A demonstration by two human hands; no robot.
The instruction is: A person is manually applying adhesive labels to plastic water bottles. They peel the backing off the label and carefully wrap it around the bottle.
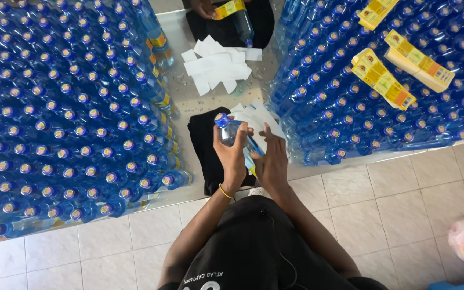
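Between my two hands: one clear plastic bottle with a blue cap (231, 132), tilted, cap pointing away from me. My left hand (232, 158) is wrapped around its body; my right hand (271, 161) lies flat against its side, fingers spread. Under both hands, a black cloth (202, 150). Just beyond the fingertips, loose white paper strips (218, 67). Left and right of the hands, massed blue-capped bottles (71, 107). Far right, yellow label stacks (382, 80). Beyond, another person's hand (206, 7) holding a bottle.
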